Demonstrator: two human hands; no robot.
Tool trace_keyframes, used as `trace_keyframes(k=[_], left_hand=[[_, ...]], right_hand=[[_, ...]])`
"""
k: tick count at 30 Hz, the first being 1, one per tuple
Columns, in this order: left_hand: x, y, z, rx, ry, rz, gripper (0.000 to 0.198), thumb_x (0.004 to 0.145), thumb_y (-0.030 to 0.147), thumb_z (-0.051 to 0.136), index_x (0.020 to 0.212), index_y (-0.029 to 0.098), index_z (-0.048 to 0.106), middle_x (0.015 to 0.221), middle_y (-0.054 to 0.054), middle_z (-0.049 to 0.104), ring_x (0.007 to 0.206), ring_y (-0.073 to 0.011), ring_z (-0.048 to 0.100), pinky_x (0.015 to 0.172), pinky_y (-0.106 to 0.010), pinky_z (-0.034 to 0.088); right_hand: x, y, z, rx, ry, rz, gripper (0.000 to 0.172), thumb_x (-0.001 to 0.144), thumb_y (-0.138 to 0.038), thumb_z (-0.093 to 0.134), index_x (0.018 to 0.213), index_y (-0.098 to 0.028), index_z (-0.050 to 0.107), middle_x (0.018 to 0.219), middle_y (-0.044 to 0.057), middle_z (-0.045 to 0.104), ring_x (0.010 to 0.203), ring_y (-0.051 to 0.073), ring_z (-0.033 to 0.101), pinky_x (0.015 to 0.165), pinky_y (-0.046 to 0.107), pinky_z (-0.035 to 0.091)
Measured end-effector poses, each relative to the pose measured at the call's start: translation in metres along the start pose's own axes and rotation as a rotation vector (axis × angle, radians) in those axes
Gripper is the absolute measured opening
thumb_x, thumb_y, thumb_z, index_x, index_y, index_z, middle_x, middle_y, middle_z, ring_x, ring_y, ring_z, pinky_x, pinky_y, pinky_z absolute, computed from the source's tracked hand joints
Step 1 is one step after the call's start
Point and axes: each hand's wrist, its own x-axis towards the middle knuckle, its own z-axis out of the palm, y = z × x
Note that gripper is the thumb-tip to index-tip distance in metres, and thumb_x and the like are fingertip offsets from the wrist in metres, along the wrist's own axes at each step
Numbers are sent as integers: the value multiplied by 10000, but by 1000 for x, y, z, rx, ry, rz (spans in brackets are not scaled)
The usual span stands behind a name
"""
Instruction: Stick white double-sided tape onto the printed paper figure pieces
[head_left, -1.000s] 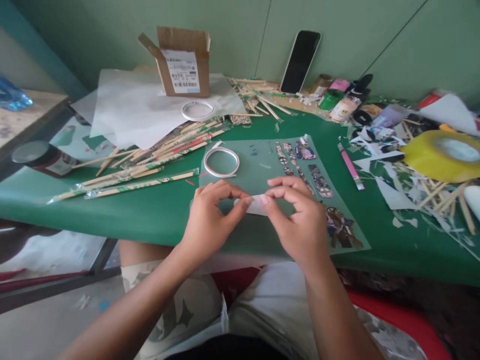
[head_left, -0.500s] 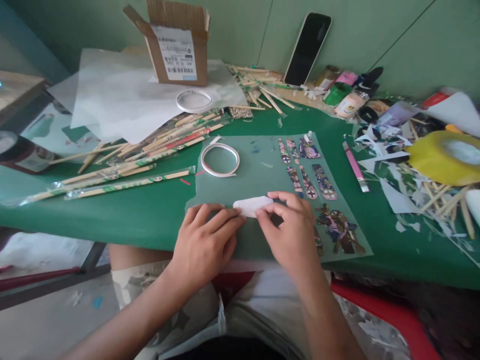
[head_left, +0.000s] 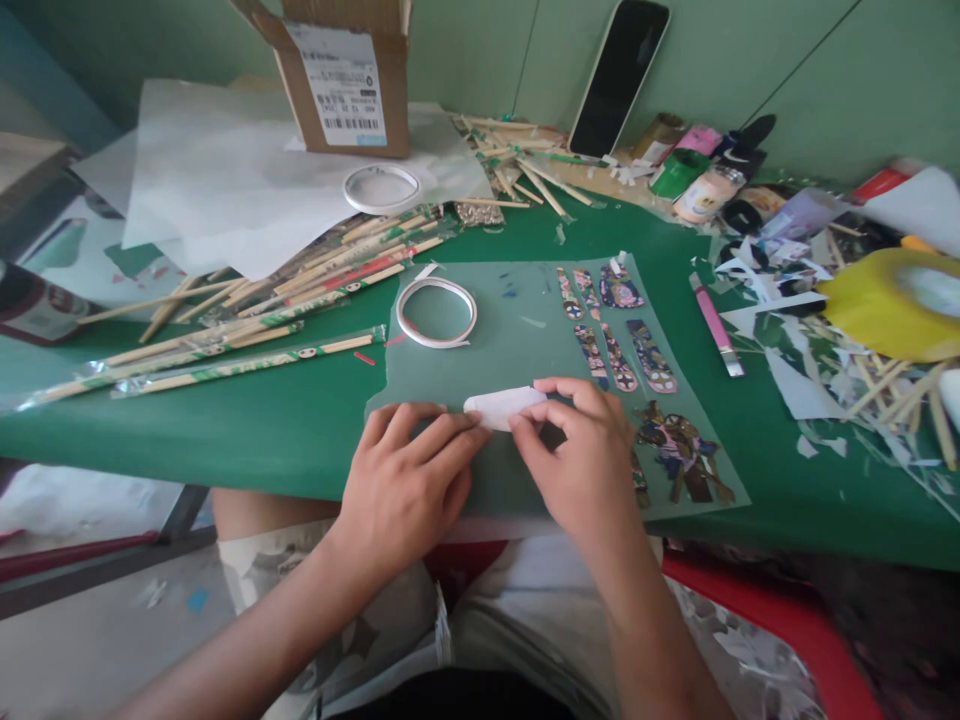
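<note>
A small white strip with rounded ends lies over the translucent sheet, between my hands. My left hand has its fingers pressed together at the strip's left end. The right end is pinched between thumb and fingers of my right hand. Beyond them, a roll of white tape rests on the sheet. Patterned cut-out pieces lie on the sheet's right side, with a dark patterned cluster nearer its front corner.
Wrapped chopsticks spread over the left of the green table. At the back stand a cardboard box and a phone. A pink-handled cutter, paper scraps and yellow tape are on the right.
The view has shifted slightly, moving the background a little up in the picture. Both hands keep nearly the same place and hold on the white strip.
</note>
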Motion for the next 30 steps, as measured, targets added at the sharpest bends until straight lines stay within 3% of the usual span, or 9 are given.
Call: trace_keyframes(k=[9,21,26,30], left_hand=[[1,1,-1,35,-30,22,342,889,145,561,1194,263,662,1124,23,721,954,-227,565,810,-406,421],[3,4,-1,61,-70,8,364,875,136,556,1189,284,665,1103,13,707,965,-248,544,796,-418,411],[5,4,-2,71,-88,-6,345,872,129,543,1158,271,673,1085,0,704,947,-247,542,801,-419,410],[7,4,-3,57,-81,-11,292,884,143,537,1110,257,681,1052,-10,707,915,-240,548,802,-417,415]], right_hand=[[-2,-1,1,-21,18,0,126,756,-203,700,640,-212,653,1041,65,692,949,288,577,862,470,400],[-4,-2,1,-54,24,-13,141,723,-187,728,654,-212,608,1052,63,686,975,299,589,848,450,386],[-6,-1,1,-25,16,-9,85,787,-243,689,824,-216,618,1083,80,676,1004,296,583,865,439,381],[-5,2,-1,51,17,22,226,824,-231,607,1046,-207,571,1085,97,677,1029,296,575,882,439,385]])
